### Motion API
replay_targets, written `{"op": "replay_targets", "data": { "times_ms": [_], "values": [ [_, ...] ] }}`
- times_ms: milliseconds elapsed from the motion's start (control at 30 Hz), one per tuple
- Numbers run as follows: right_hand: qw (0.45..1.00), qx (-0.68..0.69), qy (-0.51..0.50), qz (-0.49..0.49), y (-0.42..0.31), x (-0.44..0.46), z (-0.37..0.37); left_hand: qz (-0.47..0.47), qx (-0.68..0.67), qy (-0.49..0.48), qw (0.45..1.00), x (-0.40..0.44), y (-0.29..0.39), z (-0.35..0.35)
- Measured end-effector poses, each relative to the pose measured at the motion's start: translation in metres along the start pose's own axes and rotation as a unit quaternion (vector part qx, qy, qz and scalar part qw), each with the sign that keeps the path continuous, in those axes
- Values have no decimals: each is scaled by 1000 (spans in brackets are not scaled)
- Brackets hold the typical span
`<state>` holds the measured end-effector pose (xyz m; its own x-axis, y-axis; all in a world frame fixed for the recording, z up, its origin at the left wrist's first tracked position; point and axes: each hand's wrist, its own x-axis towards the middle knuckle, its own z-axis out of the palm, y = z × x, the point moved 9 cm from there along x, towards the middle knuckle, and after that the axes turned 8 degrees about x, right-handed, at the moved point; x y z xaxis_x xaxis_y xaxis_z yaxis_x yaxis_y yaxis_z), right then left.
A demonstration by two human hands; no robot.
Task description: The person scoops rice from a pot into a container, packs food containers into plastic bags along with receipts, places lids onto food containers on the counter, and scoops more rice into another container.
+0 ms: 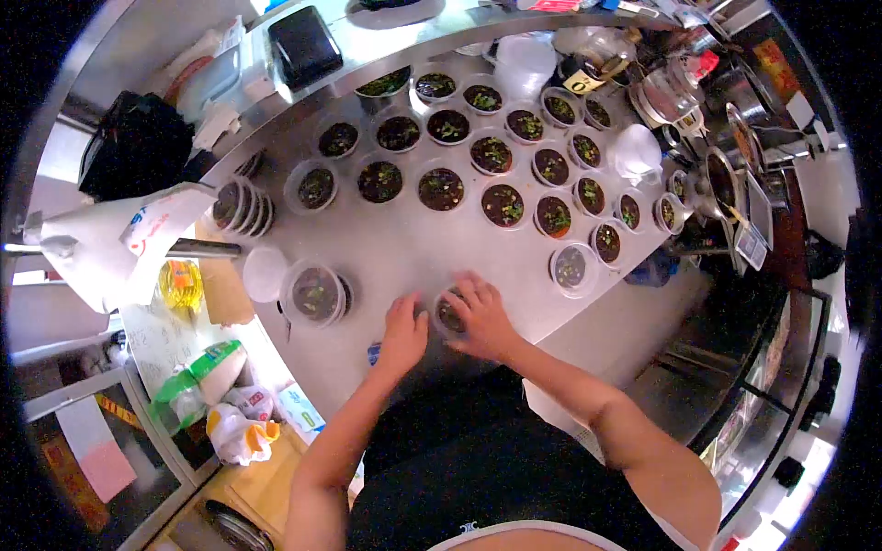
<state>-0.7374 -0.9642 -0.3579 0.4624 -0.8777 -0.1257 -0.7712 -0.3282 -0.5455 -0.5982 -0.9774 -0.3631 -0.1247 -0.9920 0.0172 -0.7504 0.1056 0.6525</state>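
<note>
Near the front edge of the metal table [386, 241], my right hand [480, 317] lies over a clear cup of dark soil and greens [449, 315], its fingers spread across the top and far side. My left hand [405, 332] is just left of that cup, apart from it, with its fingers slightly blurred and apart and nothing in them. Farther left stands a lidded cup stack [315, 294], with a round white lid or lid stack [265, 274] beside it. Another lidded cup [571, 267] is to the right.
Several open cups with soil and leaves [441, 189] fill the table's far part. Stacked cups [243, 208] stand at the left edge. White lids or containers [635, 151] and kitchenware are at the right. A shelf with a black tray [305, 46] runs above the far side.
</note>
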Motion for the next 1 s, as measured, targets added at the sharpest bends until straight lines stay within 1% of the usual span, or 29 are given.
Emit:
{"op": "replay_targets", "data": {
  "times_ms": [100, 200, 300, 400, 500, 600, 700, 733, 800, 833, 900, 933, 967, 1000],
  "values": [
    [999, -17, 22, -37, -4, 9, -4, -50, -94, -106, 989, 10, -22, 50],
    [997, 5, 60, -45, 4, 7, 1, -155, -171, -127, 965, 7, -36, 59],
    [1000, 12, 20, -18, 7, 11, 6, -284, -251, -174, 909, -4, -62, 80],
    [1000, 12, -1, -12, 7, 10, 4, -305, -282, -160, 896, -12, -66, 88],
    [991, 31, 113, -66, 7, 6, -1, -299, -306, -122, 896, -26, -52, 79],
    [991, 21, 122, -57, 6, 4, -2, -205, -233, -67, 948, -38, -74, 97],
    [992, 34, 125, -13, 10, -1, -12, -292, -282, -86, 910, -31, -70, 91],
    [991, 43, 129, 2, 15, -5, -14, -311, -319, -48, 894, -29, -76, 87],
    [979, 55, 188, 57, 64, -29, -28, -349, -388, 26, 853, -26, -92, 77],
    [970, 63, 218, 84, 90, -46, -41, -364, -361, 56, 857, -26, -103, 71],
    [946, 10, 278, 169, 133, -87, -79, -434, -390, 37, 811, -32, -100, 70],
    [945, -17, 269, 185, 146, -101, -86, -467, -403, 27, 787, -36, -95, 69],
    [944, -43, 260, 201, 157, -114, -92, -514, -423, -9, 747, -50, -86, 79],
    [941, -68, 249, 218, 166, -122, -93, -456, -376, -114, 799, -43, -65, 92]
  ]
}}
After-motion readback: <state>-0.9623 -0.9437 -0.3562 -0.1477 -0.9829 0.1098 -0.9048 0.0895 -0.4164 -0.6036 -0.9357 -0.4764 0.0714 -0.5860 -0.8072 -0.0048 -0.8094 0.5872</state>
